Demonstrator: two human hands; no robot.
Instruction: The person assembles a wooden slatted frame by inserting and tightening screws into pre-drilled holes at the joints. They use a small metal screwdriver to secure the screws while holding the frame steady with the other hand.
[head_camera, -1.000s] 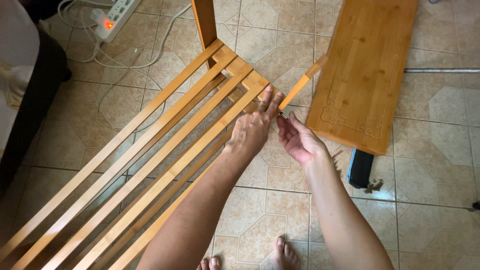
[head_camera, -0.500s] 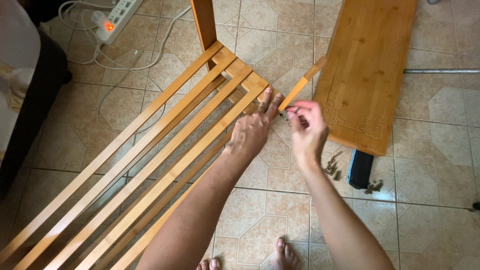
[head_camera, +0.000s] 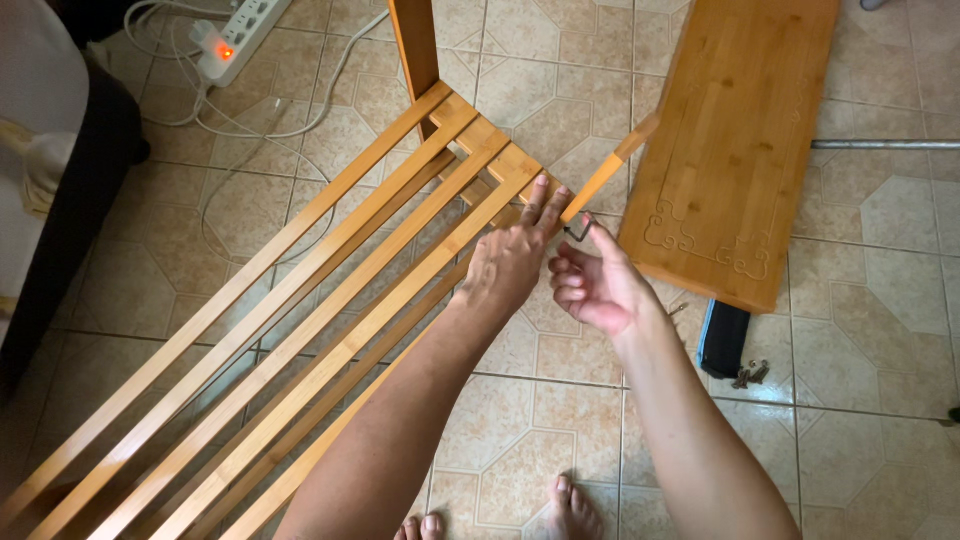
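Left hand (head_camera: 510, 262) flat on the slatted bamboo rack (head_camera: 300, 330), bracing its end rail. Right hand (head_camera: 592, 285) pinches a small hex key (head_camera: 580, 229) at the joint. We're fastening; next likely needs short turns, rack steady.

We cannot make out the small dark tool (head_camera: 578, 229) pinched in our right hand (head_camera: 592, 288); our left hand (head_camera: 510, 262) hides the slatted rack's (head_camera: 300, 330) joint, and the bamboo board (head_camera: 740, 150) runs off the top edge
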